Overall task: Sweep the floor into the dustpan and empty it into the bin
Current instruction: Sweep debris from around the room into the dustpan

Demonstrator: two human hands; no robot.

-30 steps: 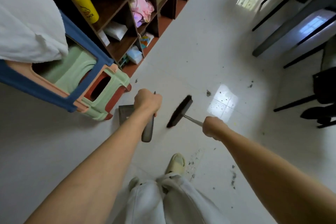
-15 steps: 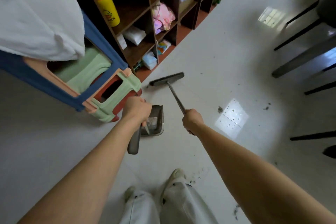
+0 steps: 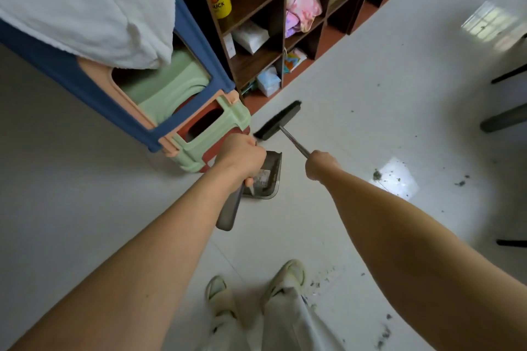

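Stacked plastic stools [image 3: 199,134] crowd left hand [image 3: 241,155], touching or nearly. Wooden shelf unit [image 3: 285,45] walls far side behind broom head [image 3: 278,120]. Open white floor [image 3: 370,100] stretches right toward dark chair legs [image 3: 504,120].

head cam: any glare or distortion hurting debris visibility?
Head view: window glare patch on the floor washes out debris clump; a second reflection lies farther off; wide-angle bends the shelf edges; broom head slightly soft.

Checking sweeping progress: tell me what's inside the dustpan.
The dustpan holds a pale patch of dust or debris near its back wall. The left hand gripping its handle covers the pan's left part.
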